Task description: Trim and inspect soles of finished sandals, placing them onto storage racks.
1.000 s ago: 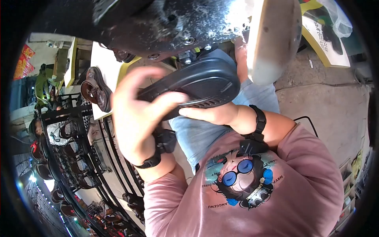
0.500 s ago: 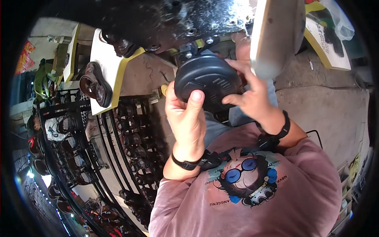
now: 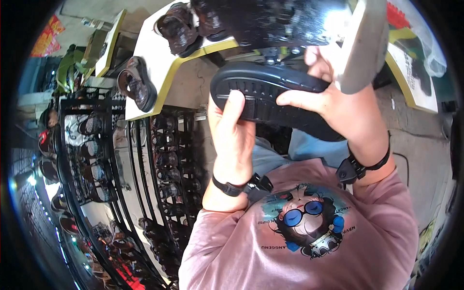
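Observation:
A black sandal (image 3: 270, 108) is held up in front of me with its grooved sole toward me. I cannot see its upper. My left hand (image 3: 233, 133) is closed round its left end, the thumb pressed on the tread and the fingers hidden behind. My right hand (image 3: 333, 104) grips the other end, its thumb lying across the sole; some fingers show past the far edge. Just beyond the sandal hangs a dark shiny machine plate (image 3: 285, 24), and a pale rounded machine part (image 3: 365, 46) overlaps the view of my right hand.
On the left, a white bench with a yellow edge (image 3: 166, 92) bears a brown sandal (image 3: 137, 83) and more brown footwear (image 3: 179, 29). Black racks (image 3: 63, 159) loaded with sandals stand below it. Another yellow-edged board (image 3: 411, 79) and a clear plastic bag (image 3: 431, 46) are at the right.
The sandal has turned from nearly end-on, so much more of its sole's length shows. My right hand has moved right along it; my left hand keeps its hold.

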The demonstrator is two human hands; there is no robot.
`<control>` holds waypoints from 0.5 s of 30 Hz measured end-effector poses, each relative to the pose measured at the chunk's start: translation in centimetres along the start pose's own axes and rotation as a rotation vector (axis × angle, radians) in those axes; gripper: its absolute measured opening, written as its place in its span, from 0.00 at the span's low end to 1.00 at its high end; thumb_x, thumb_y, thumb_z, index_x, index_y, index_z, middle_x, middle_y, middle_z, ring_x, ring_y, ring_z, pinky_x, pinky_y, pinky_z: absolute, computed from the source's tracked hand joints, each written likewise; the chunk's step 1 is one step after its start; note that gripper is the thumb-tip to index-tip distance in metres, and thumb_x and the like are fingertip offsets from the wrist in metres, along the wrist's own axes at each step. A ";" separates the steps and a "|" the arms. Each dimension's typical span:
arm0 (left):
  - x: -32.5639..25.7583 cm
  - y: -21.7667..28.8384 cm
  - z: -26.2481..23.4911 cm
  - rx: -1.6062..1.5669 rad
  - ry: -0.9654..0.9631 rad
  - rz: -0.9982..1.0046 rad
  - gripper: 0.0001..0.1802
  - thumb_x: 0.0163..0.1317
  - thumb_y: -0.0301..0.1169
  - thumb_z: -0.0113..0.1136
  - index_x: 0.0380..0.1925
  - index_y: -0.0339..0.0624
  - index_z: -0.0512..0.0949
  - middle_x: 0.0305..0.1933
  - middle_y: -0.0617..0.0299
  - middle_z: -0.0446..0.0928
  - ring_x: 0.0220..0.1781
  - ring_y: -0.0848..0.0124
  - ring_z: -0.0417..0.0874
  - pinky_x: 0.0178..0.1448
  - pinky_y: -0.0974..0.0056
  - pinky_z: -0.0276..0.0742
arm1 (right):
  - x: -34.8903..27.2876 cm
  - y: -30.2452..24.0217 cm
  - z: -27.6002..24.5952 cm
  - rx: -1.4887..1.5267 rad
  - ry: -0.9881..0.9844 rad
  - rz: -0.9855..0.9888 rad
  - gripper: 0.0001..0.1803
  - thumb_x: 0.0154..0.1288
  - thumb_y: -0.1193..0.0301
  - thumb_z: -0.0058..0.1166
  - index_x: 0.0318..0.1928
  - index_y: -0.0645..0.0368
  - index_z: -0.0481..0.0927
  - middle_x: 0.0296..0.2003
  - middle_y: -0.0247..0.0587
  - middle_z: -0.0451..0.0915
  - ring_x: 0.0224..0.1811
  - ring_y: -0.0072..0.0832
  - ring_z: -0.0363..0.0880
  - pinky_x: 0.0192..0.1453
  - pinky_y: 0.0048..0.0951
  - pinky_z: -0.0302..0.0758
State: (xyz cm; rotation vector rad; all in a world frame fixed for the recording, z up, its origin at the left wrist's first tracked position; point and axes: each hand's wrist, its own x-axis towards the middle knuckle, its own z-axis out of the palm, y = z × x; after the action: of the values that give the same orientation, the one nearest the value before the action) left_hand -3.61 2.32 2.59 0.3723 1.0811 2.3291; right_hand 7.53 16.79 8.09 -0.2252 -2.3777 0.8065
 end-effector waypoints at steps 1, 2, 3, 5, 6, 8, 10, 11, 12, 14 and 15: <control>0.6 1.0 -0.5 0.060 -0.028 0.051 0.17 0.57 0.28 0.63 0.46 0.37 0.73 0.42 0.61 0.77 0.42 0.72 0.78 0.51 0.66 0.74 | -0.6 0.8 1.1 0.055 0.047 0.089 0.30 0.40 0.73 0.75 0.41 0.62 0.67 0.28 0.34 0.74 0.30 0.20 0.74 0.34 0.22 0.72; 0.7 2.8 -0.9 0.277 0.017 0.067 0.16 0.54 0.27 0.65 0.43 0.38 0.74 0.38 0.63 0.77 0.39 0.74 0.78 0.48 0.68 0.74 | -1.2 1.1 1.8 0.166 0.006 0.258 0.32 0.41 0.72 0.75 0.43 0.61 0.65 0.30 0.37 0.76 0.31 0.21 0.74 0.36 0.23 0.73; 0.6 4.3 -0.6 0.463 0.110 0.234 0.17 0.50 0.25 0.65 0.41 0.37 0.74 0.36 0.63 0.77 0.39 0.74 0.77 0.49 0.69 0.73 | -1.9 1.3 2.5 0.275 -0.037 0.425 0.34 0.41 0.71 0.74 0.45 0.60 0.64 0.32 0.40 0.78 0.33 0.22 0.74 0.37 0.23 0.73; -0.5 7.5 -1.0 0.642 0.119 0.745 0.19 0.44 0.22 0.65 0.39 0.34 0.73 0.37 0.59 0.76 0.41 0.70 0.78 0.50 0.65 0.75 | -3.3 2.8 4.0 0.255 0.151 0.275 0.37 0.41 0.70 0.74 0.48 0.59 0.62 0.37 0.46 0.80 0.35 0.23 0.75 0.42 0.24 0.74; -0.2 8.4 -2.2 0.653 0.132 0.991 0.19 0.45 0.22 0.65 0.39 0.34 0.73 0.40 0.55 0.77 0.43 0.68 0.79 0.50 0.64 0.76 | -3.7 3.4 4.3 0.159 0.160 0.217 0.38 0.41 0.69 0.75 0.50 0.60 0.62 0.39 0.48 0.80 0.37 0.24 0.75 0.45 0.26 0.73; 2.4 8.8 -5.3 0.948 0.171 1.309 0.19 0.47 0.20 0.63 0.42 0.34 0.73 0.45 0.50 0.77 0.47 0.63 0.80 0.51 0.61 0.76 | -5.2 5.6 5.9 0.360 0.169 0.410 0.35 0.43 0.67 0.74 0.50 0.65 0.68 0.42 0.44 0.77 0.37 0.25 0.77 0.42 0.25 0.75; 7.5 8.3 -8.8 1.457 0.166 1.170 0.23 0.48 0.19 0.61 0.47 0.37 0.73 0.49 0.49 0.77 0.50 0.58 0.80 0.54 0.59 0.76 | -5.6 6.0 6.3 0.508 0.120 0.531 0.35 0.45 0.68 0.73 0.51 0.65 0.67 0.42 0.44 0.77 0.35 0.24 0.75 0.42 0.24 0.74; 9.8 8.4 -10.9 1.663 0.130 0.969 0.25 0.48 0.18 0.60 0.50 0.39 0.73 0.50 0.51 0.77 0.51 0.57 0.80 0.55 0.58 0.75 | -5.3 5.8 6.6 0.479 0.086 0.517 0.34 0.48 0.69 0.71 0.52 0.64 0.66 0.41 0.43 0.77 0.34 0.22 0.73 0.41 0.24 0.74; 11.9 8.4 -13.7 1.778 0.125 0.799 0.26 0.49 0.19 0.58 0.52 0.42 0.73 0.52 0.53 0.77 0.53 0.58 0.78 0.58 0.58 0.73 | -4.9 5.5 6.9 0.449 0.052 0.501 0.33 0.50 0.70 0.69 0.53 0.64 0.65 0.41 0.43 0.77 0.32 0.21 0.72 0.40 0.23 0.73; 15.0 7.4 -19.0 2.033 0.116 0.663 0.26 0.51 0.22 0.54 0.54 0.45 0.72 0.54 0.55 0.76 0.57 0.60 0.76 0.63 0.56 0.66 | -4.3 4.8 7.3 0.454 0.023 0.459 0.32 0.51 0.71 0.68 0.54 0.64 0.65 0.40 0.43 0.77 0.32 0.21 0.72 0.40 0.23 0.73; 16.2 7.1 -20.5 2.187 0.113 0.713 0.26 0.52 0.24 0.52 0.55 0.45 0.72 0.54 0.56 0.76 0.59 0.61 0.74 0.66 0.53 0.63 | -3.8 4.6 7.6 0.456 0.004 0.426 0.32 0.52 0.71 0.67 0.54 0.65 0.65 0.39 0.43 0.78 0.32 0.20 0.72 0.40 0.22 0.73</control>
State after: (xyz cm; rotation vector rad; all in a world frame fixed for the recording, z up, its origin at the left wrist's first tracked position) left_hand -28.69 -4.80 -4.67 1.4013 3.4006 0.3321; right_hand 5.91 15.46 -1.35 -0.5484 -2.0936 1.5136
